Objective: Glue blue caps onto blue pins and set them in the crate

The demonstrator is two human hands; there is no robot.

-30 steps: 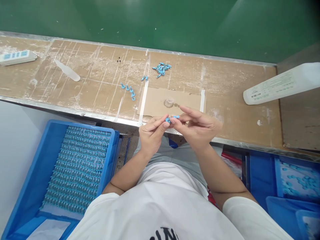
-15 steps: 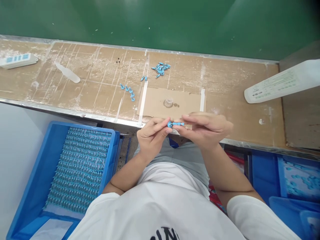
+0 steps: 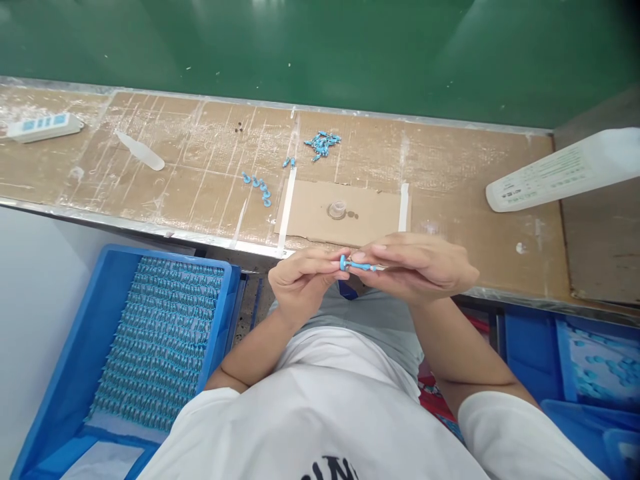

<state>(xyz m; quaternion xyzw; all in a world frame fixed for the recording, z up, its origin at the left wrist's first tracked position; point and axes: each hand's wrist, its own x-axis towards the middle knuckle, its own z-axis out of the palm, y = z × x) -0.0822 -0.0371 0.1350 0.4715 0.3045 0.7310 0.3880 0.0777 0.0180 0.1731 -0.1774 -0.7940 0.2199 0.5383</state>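
Between both hands, at the table's front edge, is a small blue part (image 3: 361, 266) with a round disc at one end and a thin knobbed stem. My left hand (image 3: 304, 279) pinches the disc end between thumb and fingers. From the other side my right hand (image 3: 420, 267) closes its thumb and fingers round the stem, which points right. Just beyond the hands, a small clear cup (image 3: 337, 209) stands on a cardboard sheet (image 3: 305, 213), beside a few dark spots. Left of the sheet, several blue disc-based parts (image 3: 263, 187) stand in a curved row.
A pile of slim blue pieces (image 3: 323, 144) lies at the back. A white bottle (image 3: 555, 173) leans at the right, a translucent dropper bottle (image 3: 140, 151) lies left. A blue crate (image 3: 107, 280) below left holds many rows of parts; blue bins (image 3: 533, 347) stand below right.
The blue part has turned so its stem lies lengthwise to the right. Both hands have come slightly closer to my body, and my right hand has shifted right and flattened around the stem.
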